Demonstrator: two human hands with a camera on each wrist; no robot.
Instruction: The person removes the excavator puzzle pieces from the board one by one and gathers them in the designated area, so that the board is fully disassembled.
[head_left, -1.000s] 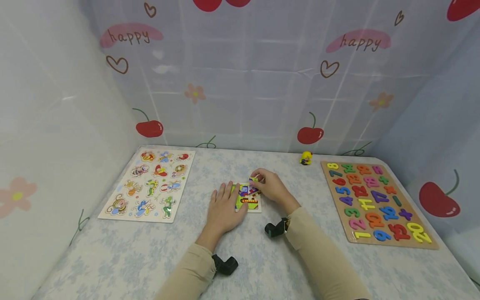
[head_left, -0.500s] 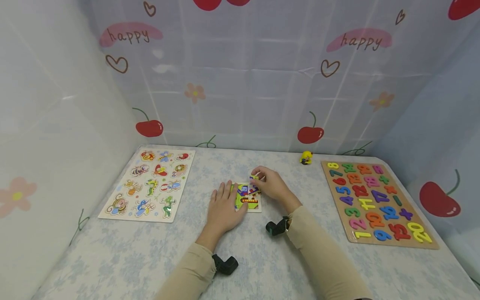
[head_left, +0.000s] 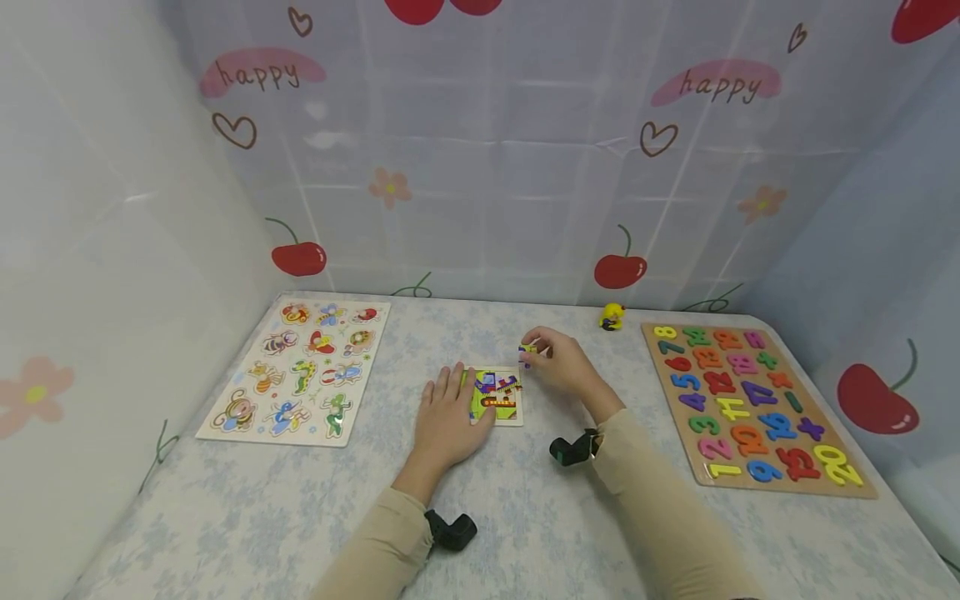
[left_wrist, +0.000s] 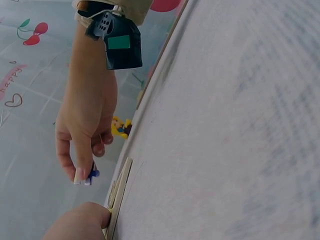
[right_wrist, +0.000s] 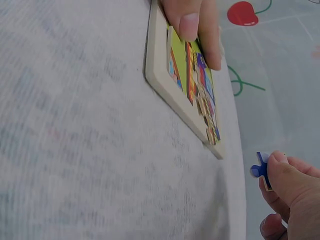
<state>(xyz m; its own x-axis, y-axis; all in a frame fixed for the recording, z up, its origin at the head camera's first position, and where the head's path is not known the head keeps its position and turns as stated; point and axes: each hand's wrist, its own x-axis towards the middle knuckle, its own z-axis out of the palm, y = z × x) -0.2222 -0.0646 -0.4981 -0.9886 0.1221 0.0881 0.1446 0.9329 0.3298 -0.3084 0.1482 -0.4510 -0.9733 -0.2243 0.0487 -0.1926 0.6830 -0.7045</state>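
A small framed jigsaw puzzle [head_left: 498, 402] with a vehicle picture lies flat at the middle of the table. My left hand [head_left: 447, 421] rests on its left side with the fingers straight; in the right wrist view its thumb and a finger press on the board. My right hand [head_left: 562, 362] is raised just past the puzzle's upper right corner. It pinches a jigsaw piece [right_wrist: 263, 171] between thumb and fingers, apart from the board. The piece shows blue and has a knob. In the right wrist view, uncovered wood shows in part of the puzzle.
To the left lies a white insect puzzle board [head_left: 300, 367]. A brown number board [head_left: 757, 408] full of coloured numbers lies on the right. Near the back edge stands a small yellow toy figure [head_left: 612, 316]. A printed curtain [head_left: 480, 167] hangs behind the table.
My right hand has moved right, carrying the jigsaw piece from above the puzzle's upper right corner to beyond its edge. My left hand has stayed on the puzzle.
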